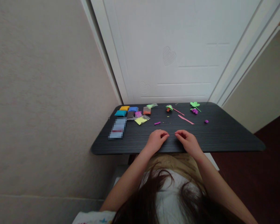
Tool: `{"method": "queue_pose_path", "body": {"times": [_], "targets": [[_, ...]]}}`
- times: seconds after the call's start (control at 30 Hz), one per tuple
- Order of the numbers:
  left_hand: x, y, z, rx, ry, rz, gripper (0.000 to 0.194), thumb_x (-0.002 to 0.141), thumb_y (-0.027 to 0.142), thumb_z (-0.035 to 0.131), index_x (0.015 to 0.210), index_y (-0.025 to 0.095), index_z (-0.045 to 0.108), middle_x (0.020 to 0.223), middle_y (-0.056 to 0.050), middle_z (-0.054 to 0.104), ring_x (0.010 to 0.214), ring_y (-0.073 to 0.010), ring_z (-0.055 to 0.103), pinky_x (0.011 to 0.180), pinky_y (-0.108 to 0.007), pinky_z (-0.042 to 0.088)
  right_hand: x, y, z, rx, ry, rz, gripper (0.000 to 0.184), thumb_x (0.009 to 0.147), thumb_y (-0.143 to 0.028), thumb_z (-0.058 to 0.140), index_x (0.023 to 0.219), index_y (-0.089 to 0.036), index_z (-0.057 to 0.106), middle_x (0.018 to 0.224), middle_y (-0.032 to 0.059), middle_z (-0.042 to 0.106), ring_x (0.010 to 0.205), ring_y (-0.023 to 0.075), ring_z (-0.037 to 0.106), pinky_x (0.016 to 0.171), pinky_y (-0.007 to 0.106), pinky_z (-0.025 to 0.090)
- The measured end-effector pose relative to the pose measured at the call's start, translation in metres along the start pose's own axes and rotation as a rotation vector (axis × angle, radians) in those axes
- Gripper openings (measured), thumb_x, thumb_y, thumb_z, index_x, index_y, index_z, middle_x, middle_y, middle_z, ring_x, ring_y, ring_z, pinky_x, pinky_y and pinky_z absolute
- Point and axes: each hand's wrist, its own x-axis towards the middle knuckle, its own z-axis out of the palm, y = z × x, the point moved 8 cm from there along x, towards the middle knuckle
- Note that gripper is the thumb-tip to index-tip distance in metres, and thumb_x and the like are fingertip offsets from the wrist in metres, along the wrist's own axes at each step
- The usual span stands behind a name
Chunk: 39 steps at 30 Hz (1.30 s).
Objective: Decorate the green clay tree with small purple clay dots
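Note:
Near the front edge of the dark table, my left hand rests with thumb and fingers curled into a pinch. Facing it a short gap away, my right hand is pinched in the same way. Whatever the fingertips hold, if anything, is too small to make out. Just beyond my left hand lies a purple clay strip. A pink plastic clay knife lies beyond my right hand, with a purple clay ball farther right. Tiny yellow bits are scattered between.
Several colored clay packets and a pixelated flat object sit at the left. At the back are a green-topped clay figure, a pink stick, a green clover shape and a purple clay cluster. A white door stands behind the table.

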Motion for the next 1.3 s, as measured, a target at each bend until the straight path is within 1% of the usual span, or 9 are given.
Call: {"method": "queue_pose_path", "body": {"times": [0.27,0.53,0.8,0.9,1.1,1.3], "targets": [[0.0000,0.0004,0.0002,0.005,0.003,0.002,0.021,0.077,0.030,0.048,0.082,0.018,0.064,0.083,-0.003,0.063,0.079,-0.0157,0.053,0.074,-0.027,0.039,-0.0012,0.0016,0.0009,-0.012,-0.011,-0.003,0.025,0.073,-0.043,0.050,0.079,-0.020,0.058,0.071,0.0018,0.060,0.065,0.0157,0.054,0.061,0.028,0.041],[-0.0002,-0.0006,0.0009,0.006,0.004,0.006,0.021,0.077,0.031,0.048,0.082,0.019,0.064,0.083,-0.003,0.063,0.081,-0.0158,0.054,0.075,-0.027,0.039,-0.0014,-0.0010,0.0002,-0.040,-0.011,-0.013,0.027,0.074,-0.044,0.048,0.078,-0.020,0.059,0.072,0.0023,0.060,0.066,0.0158,0.052,0.062,0.029,0.040],[-0.0001,-0.0003,0.0012,0.006,0.009,0.019,0.021,0.077,0.031,0.047,0.082,0.019,0.063,0.083,-0.003,0.063,0.080,-0.0155,0.054,0.074,-0.027,0.040,-0.0026,-0.0025,0.0006,-0.044,-0.012,-0.020,0.026,0.071,-0.045,0.051,0.072,-0.020,0.055,0.063,-0.0004,0.054,0.059,0.0140,0.049,0.055,0.027,0.038],[-0.0003,0.0000,0.0013,0.010,0.010,0.025,0.021,0.078,0.031,0.046,0.082,0.019,0.063,0.083,-0.003,0.063,0.080,-0.0156,0.054,0.074,-0.027,0.040,-0.0027,-0.0021,0.0015,-0.047,-0.025,-0.022,0.024,0.072,-0.044,0.052,0.073,-0.020,0.054,0.064,-0.0005,0.054,0.059,0.0141,0.049,0.056,0.027,0.038],[-0.0007,-0.0009,0.0015,0.016,0.009,0.039,0.022,0.078,0.032,0.046,0.083,0.019,0.062,0.084,-0.003,0.063,0.080,-0.0158,0.054,0.073,-0.027,0.039,-0.0021,0.0003,0.0031,-0.051,-0.042,-0.025,0.021,0.074,-0.040,0.050,0.078,-0.020,0.056,0.070,0.0010,0.058,0.064,0.0155,0.052,0.060,0.028,0.040],[-0.0009,-0.0014,0.0025,0.018,0.009,0.051,0.023,0.079,0.033,0.045,0.084,0.019,0.062,0.084,-0.003,0.063,0.080,-0.0154,0.054,0.073,-0.026,0.039,-0.0019,-0.0005,0.0015,-0.060,-0.026,-0.018,0.024,0.076,-0.041,0.048,0.082,-0.020,0.058,0.077,0.0022,0.061,0.069,0.0162,0.054,0.064,0.029,0.040]]}}
